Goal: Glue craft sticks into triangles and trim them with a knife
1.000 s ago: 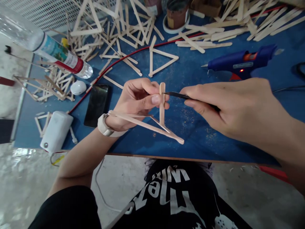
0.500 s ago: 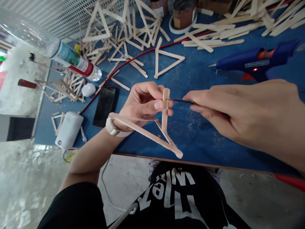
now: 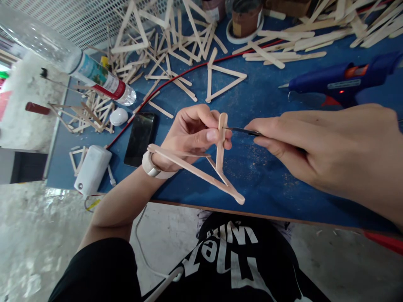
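My left hand [image 3: 201,130] pinches a triangular frame of wooden craft sticks [image 3: 198,171] near the top of its upright stick. The frame hangs tilted above the table, one corner against my wrist by the white watch band. My right hand [image 3: 324,147] is closed on a slim dark metal tool [image 3: 242,131]; most of it is hidden in the fist, so its kind is unclear. The tool's thin tip touches the upright stick just beside my left fingertips. Beyond my right hand lies a blue hot glue gun [image 3: 346,82] with a red light on.
Loose craft sticks [image 3: 299,42] and stick triangles [image 3: 225,79] lie at the back of the blue table [image 3: 264,184]. On the left are a plastic bottle [image 3: 103,79], a phone [image 3: 140,140], a white power bank [image 3: 92,170] and a red cable [image 3: 189,69].
Both hands, the stick frame and the tool keep nearly the same pose. The whole view has shifted slightly, with the tool tip still at the upright stick.
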The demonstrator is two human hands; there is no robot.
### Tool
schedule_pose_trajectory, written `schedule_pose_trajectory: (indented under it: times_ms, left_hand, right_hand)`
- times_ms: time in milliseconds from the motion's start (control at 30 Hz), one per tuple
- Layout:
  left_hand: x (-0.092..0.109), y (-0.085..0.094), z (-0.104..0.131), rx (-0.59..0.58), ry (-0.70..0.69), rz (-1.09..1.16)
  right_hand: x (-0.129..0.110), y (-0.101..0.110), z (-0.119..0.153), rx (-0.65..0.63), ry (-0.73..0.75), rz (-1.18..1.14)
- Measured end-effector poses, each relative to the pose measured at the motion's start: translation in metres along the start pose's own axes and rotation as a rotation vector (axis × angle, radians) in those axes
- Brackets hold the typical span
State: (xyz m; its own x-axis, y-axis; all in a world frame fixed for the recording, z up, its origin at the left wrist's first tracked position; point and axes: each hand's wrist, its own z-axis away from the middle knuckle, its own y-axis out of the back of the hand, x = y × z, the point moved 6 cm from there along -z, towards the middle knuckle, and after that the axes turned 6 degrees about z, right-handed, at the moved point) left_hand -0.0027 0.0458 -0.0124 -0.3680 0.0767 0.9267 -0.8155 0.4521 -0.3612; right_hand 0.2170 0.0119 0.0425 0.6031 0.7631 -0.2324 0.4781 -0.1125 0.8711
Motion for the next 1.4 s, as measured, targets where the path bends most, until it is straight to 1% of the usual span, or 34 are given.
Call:
schedule_pose_trajectory:
  times_ms: [133, 200, 367, 500, 567, 633, 700, 767, 800, 833, 933, 1000, 1067, 1133, 1167, 1233, 1300, 1367, 1400]
  left_hand:
    - [0.004, -0.001, 0.002, -0.005, -0.031, -0.019]
    - [0.004, -0.003, 0.002, -0.025, -0.039, 0.008]
    - [0.005, -0.003, 0.002, -0.047, -0.042, 0.039]
    - [0.003, -0.002, 0.003, -0.03, -0.03, 0.021]
    - [0.002, -0.001, 0.001, -0.043, -0.062, 0.016]
    - [0.002, -0.001, -0.002, -0.086, -0.13, 0.0]
    - [0.004, -0.002, -0.006, -0.142, -0.225, -0.033]
    - [0.007, -0.001, -0.007, -0.167, -0.341, -0.091]
    - [0.008, 0.001, -0.008, -0.136, -0.377, -0.144]
    - [0.014, 0.0, -0.006, -0.125, -0.485, -0.188]
    - [0.025, -0.002, 0.002, -0.063, -0.67, -0.36]
    - [0.029, -0.005, 0.005, -0.014, -0.701, -0.464]
    - [0.034, -0.006, 0.007, 0.026, -0.735, -0.533]
    - [0.037, -0.006, 0.007, 0.035, -0.77, -0.58]
    - [0.038, -0.007, 0.006, 0.019, -0.798, -0.6]
    - [0.04, -0.007, 0.006, -0.01, -0.866, -0.644]
    - [0.042, -0.007, 0.006, -0.004, -0.916, -0.704]
    - [0.046, -0.008, 0.009, 0.005, -0.936, -0.764]
    - [0.048, -0.009, 0.01, 0.009, -0.927, -0.791]
  right_hand:
    - [0.003, 0.0, 0.0, -0.025, -0.058, -0.097]
    - [0.004, 0.0, 0.0, -0.013, -0.071, -0.118]
    - [0.001, 0.0, 0.001, 0.0, -0.03, 0.0]
    - [0.0, -0.001, 0.002, -0.002, -0.016, 0.033]
    - [-0.001, -0.001, 0.002, -0.009, -0.018, 0.06]
    - [0.0, -0.001, 0.004, -0.027, -0.047, 0.08]
    - [0.0, 0.001, 0.005, -0.035, -0.077, 0.087]
    - [0.001, 0.001, 0.008, -0.052, -0.103, 0.101]
    - [0.002, 0.001, 0.008, -0.061, -0.112, 0.114]
    - [0.003, 0.0, 0.009, -0.06, -0.112, 0.125]
    - [0.003, -0.001, 0.009, 0.007, -0.066, 0.095]
    - [0.003, -0.003, 0.005, 0.054, -0.023, 0.015]
    - [0.004, -0.006, 0.0, 0.047, -0.012, -0.093]
    - [0.006, -0.008, -0.005, -0.015, -0.048, -0.237]
    - [0.008, -0.01, -0.008, -0.069, -0.086, -0.326]
    - [0.014, -0.016, -0.01, -0.217, -0.199, -0.53]
    - [0.017, -0.023, -0.01, -0.376, -0.308, -0.745]
    - [0.018, -0.029, -0.008, -0.506, -0.366, -0.938]
    - [0.017, -0.031, -0.008, -0.551, -0.378, -1.011]
